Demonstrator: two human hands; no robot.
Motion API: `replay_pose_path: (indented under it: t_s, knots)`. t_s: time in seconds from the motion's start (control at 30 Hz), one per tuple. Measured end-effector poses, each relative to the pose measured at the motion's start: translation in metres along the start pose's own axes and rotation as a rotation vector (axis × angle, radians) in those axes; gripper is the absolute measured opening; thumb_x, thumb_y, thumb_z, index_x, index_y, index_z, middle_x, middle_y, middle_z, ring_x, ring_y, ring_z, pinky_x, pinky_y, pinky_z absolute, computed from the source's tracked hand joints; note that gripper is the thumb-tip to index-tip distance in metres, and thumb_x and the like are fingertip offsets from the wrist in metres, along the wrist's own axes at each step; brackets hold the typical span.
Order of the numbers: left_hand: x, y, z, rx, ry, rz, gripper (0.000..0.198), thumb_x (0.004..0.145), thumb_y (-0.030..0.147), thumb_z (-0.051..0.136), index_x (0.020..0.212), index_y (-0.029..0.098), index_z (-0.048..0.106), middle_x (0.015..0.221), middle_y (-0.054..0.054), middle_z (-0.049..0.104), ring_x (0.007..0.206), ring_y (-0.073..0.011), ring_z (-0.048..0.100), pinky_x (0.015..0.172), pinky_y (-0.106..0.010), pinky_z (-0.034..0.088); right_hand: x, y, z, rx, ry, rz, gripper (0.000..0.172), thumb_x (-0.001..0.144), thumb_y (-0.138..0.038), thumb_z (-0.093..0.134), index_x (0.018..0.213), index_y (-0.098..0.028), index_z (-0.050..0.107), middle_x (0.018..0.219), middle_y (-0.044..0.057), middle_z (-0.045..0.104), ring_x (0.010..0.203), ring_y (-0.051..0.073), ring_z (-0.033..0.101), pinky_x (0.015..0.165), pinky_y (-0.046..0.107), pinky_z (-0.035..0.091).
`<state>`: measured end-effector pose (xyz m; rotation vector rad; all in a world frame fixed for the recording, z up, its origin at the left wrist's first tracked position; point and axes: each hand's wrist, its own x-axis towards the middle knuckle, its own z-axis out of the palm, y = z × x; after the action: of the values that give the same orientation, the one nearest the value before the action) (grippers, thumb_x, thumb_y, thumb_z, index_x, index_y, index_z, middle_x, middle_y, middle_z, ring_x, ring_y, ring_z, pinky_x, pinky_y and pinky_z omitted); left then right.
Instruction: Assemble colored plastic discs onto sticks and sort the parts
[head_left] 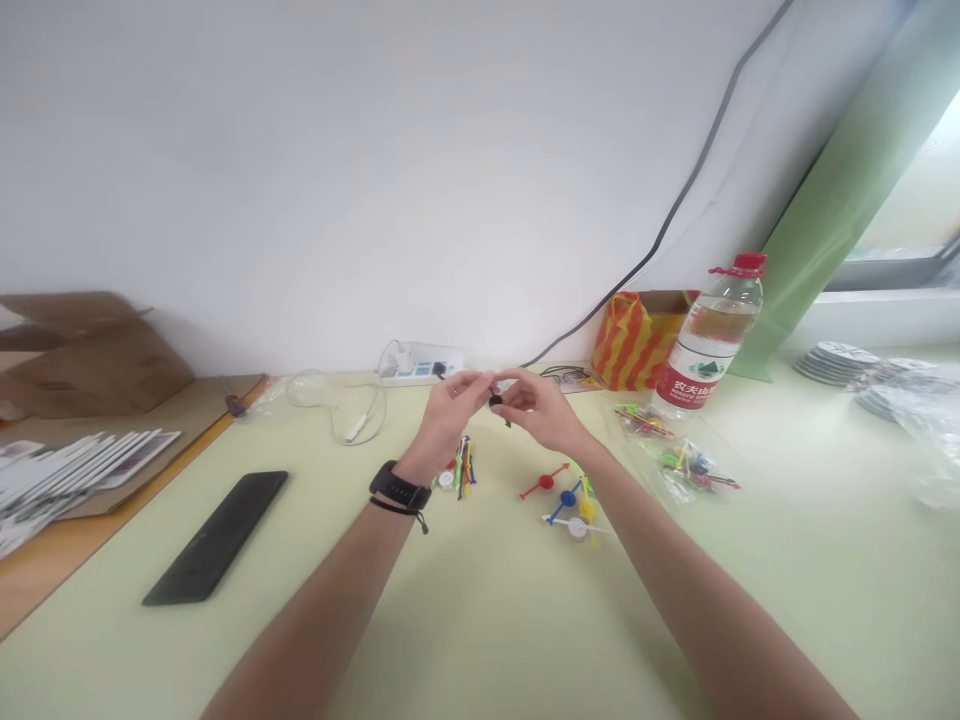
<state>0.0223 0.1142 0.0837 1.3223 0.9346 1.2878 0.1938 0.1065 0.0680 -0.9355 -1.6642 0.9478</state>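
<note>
Close together over the middle of the table, my left hand (450, 408) and my right hand (546, 410) pinch a small black arrow spinner (496, 400) between their fingertips. Its round centre shows; the fingers cover most of the rest. On the table below my right forearm lie finished-looking arrow spinners: a red spinner (547, 482), a blue spinner (568, 498), a yellow spinner (586, 510) and a white spinner (577, 528). Under my left hand is a small pile of coloured arrows (466, 468) with a white round base (447, 480) beside it.
Clear bags of coloured parts (686, 460) lie at right by a water bottle (709, 345) and a striped bag (637, 340). A power strip (424, 363) and white cable (356, 428) are at the wall. Left are a black slab (217, 538), stacked cards (82, 470) and a cardboard box (97, 350).
</note>
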Motion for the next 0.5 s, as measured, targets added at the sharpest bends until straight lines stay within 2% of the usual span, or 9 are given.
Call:
replay_pose_path:
  t_s: [0.1,0.2,0.37,0.5]
  knots:
    - [-0.001,0.01,-0.007,0.086,-0.136,0.003,0.032,0.085,0.048,0.074,0.099,0.018,0.074,0.109,-0.009,0.075,0.109,-0.0237,0.07,0.1,-0.039,0.055,0.0,-0.002,0.001,0.167,0.027,0.063,0.034,0.081,-0.043,0.076,0.106,-0.022,0.068,0.082,0.002,0.072,0.073,0.017,0.069,0.076,0.035,0.059]
    - [-0.004,0.013,-0.014,0.306,-0.203,0.045,0.036,0.08,0.045,0.08,0.107,0.021,0.074,0.115,-0.009,0.075,0.1,-0.0254,0.073,0.089,-0.039,0.059,-0.002,-0.004,0.003,0.24,0.034,0.141,0.032,0.077,-0.043,0.08,0.097,-0.021,0.07,0.085,0.003,0.074,0.076,0.019,0.072,0.078,0.037,0.061]
    - [-0.006,0.01,-0.024,0.421,-0.279,0.074,0.028,0.083,0.04,0.076,0.102,0.02,0.073,0.105,-0.009,0.076,0.09,-0.0246,0.075,0.083,-0.038,0.06,-0.003,-0.003,0.006,0.264,0.0,0.266,0.016,0.076,-0.028,0.077,0.085,-0.019,0.067,0.083,0.004,0.074,0.076,0.021,0.075,0.078,0.038,0.062]
    - [-0.007,0.008,-0.028,0.422,-0.363,0.09,0.021,0.084,0.034,0.073,0.1,0.02,0.071,0.103,-0.008,0.075,0.088,-0.0236,0.076,0.081,-0.037,0.06,-0.003,0.0,0.004,0.169,-0.065,0.294,0.012,0.076,-0.022,0.07,0.083,-0.02,0.061,0.077,0.004,0.076,0.079,0.02,0.075,0.075,0.033,0.058]
